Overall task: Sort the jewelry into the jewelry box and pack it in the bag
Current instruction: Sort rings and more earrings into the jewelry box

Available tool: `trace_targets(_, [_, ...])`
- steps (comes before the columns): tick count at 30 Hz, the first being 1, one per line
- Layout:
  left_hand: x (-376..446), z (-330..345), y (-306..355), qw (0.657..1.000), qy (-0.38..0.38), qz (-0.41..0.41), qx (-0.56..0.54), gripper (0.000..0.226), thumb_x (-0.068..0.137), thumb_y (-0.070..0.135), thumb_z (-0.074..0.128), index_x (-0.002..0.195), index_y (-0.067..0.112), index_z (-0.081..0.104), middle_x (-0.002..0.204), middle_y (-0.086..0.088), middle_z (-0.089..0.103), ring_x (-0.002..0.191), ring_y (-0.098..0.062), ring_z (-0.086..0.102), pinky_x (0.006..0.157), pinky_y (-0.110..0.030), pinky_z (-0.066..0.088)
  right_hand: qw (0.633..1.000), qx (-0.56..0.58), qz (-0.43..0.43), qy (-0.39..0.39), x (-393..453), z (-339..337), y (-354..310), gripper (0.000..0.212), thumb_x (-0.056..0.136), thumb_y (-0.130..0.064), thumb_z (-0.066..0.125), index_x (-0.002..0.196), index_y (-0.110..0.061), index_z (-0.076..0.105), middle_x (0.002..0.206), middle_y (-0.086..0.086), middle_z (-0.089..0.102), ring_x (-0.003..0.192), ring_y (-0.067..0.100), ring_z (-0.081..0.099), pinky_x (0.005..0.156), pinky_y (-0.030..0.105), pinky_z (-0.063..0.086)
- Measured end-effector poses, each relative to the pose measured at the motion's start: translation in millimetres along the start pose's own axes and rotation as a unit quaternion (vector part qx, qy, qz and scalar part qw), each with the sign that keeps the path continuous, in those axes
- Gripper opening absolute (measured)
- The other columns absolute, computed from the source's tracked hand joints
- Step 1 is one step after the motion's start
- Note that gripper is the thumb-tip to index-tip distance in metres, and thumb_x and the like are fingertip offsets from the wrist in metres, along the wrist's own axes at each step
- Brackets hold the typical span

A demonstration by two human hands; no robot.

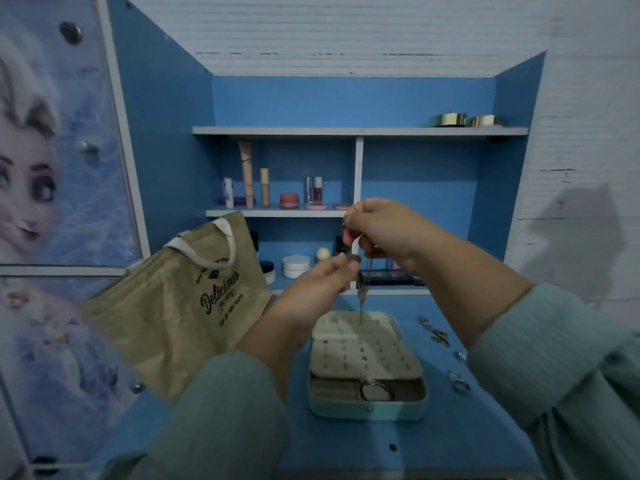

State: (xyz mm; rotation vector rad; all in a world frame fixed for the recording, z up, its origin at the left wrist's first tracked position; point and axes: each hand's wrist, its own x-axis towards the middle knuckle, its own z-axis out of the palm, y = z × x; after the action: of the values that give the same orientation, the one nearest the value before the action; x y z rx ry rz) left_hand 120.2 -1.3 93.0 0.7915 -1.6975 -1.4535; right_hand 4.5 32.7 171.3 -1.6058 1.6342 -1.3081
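One tan bag (180, 306) leans at the left of the blue desk (450, 427). One open jewelry box (367, 407) lies at centre. Above it, two hands, left hand (318, 285) and right hand (384, 230), each pinch one dangling chain (362, 303). A few loose pieces (438, 336) lie right of the box.

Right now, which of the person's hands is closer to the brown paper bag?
Left. The left hand is just right of the bag; the right hand is farther right and higher.

I read "Delicious" in dark script on the tan bag (180, 306) | smaller lines printed above and below that word: too blurred for me to make out
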Motion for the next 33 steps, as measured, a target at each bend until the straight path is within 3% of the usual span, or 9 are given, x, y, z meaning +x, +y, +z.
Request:
trace_targets(3, [9,0,8,0.999,0.019,0.031,0.007,0.018,0.094,0.038,0.048,0.094,0.027,0.062,0.099,0.009,0.064,0.101,-0.005,0.056,0.08,-0.024,0.037,0.999,-0.039,-0.003,0.017,2,-5,5,0.015,0.092,-0.013,0.047,0.079,-0.016,0.054,0.067,0.001,0.054,0.055,0.012,0.04,0.053,0.024,0.036])
trace_targets(6, [14,-4,16,0.997,0.03,0.036,-0.069,0.023,0.098,0.03,0.041,0.087,0.019,0.058,0.078,0.007,0.064,0.084,-0.008,0.06,0.073,-0.021,0.043,0.997,-0.073,-0.005,0.035,4,-14,13,0.016,0.093,-0.019,0.048,0.078,-0.017,0.052,0.07,0.0,0.049,0.059,0.013,0.04,0.055,0.024,0.037])
trace_targets(11, [17,-14,24,0.985,0.025,0.039,-0.167,0.025,0.1,0.024,0.037,0.081,0.015,0.05,0.053,0.005,0.044,0.06,-0.011,0.055,0.074,-0.027,0.052,0.99,-0.139,-0.006,-0.007,-2,-29,25,0.013,0.091,-0.019,0.057,0.078,-0.02,0.059,0.074,-0.002,0.055,0.062,0.01,0.046,0.059,0.021,0.044])
trace_targets(15, [18,-10,31,0.986,0.01,0.021,-0.166,0.026,0.1,0.023,0.036,0.079,0.015,0.049,0.052,0.006,0.04,0.052,-0.008,0.052,0.063,-0.023,0.053,0.988,-0.153,0.006,-0.026,-6,-32,32,0.013,0.089,-0.021,0.061,0.077,-0.021,0.062,0.07,-0.004,0.057,0.058,0.008,0.048,0.054,0.016,0.041])
trace_targets(22, [21,-2,44,0.975,-0.008,0.01,-0.223,0.025,0.1,0.022,0.036,0.081,0.014,0.05,0.051,0.006,0.042,0.049,-0.008,0.044,0.065,-0.025,0.046,0.996,0.069,0.049,0.001,-5,-29,49,0.012,0.088,-0.011,0.06,0.077,-0.013,0.064,0.072,0.001,0.061,0.064,0.011,0.054,0.065,0.023,0.048])
trace_targets(26, [24,0,54,0.982,-0.027,0.008,-0.186,0.025,0.101,0.023,0.034,0.082,0.016,0.05,0.053,0.006,0.052,0.047,-0.006,0.046,0.058,-0.021,0.045,0.989,0.133,0.066,-0.023,-9,-20,56,0.012,0.092,-0.016,0.055,0.082,-0.016,0.06,0.08,0.001,0.066,0.072,0.011,0.059,0.067,0.024,0.046])
trace_targets(30, [26,1,64,0.989,-0.048,0.012,-0.138,0.026,0.101,0.022,0.032,0.082,0.016,0.049,0.07,0.001,0.069,0.05,-0.006,0.045,0.05,-0.017,0.037,0.972,0.209,0.092,-0.058,-13,-8,66,0.012,0.096,-0.022,0.048,0.088,-0.02,0.056,0.086,0.0,0.07,0.08,0.014,0.064,0.078,0.032,0.045])
trace_targets(33, [27,2,69,0.992,-0.061,0.017,-0.106,0.027,0.102,0.021,0.03,0.08,0.017,0.046,0.085,-0.002,0.072,0.052,-0.006,0.044,0.05,-0.017,0.034,0.954,0.265,0.102,-0.099,-17,4,75,0.014,0.094,-0.018,0.047,0.106,-0.019,0.054,0.095,0.003,0.071,0.089,0.017,0.065,0.081,0.035,0.046])
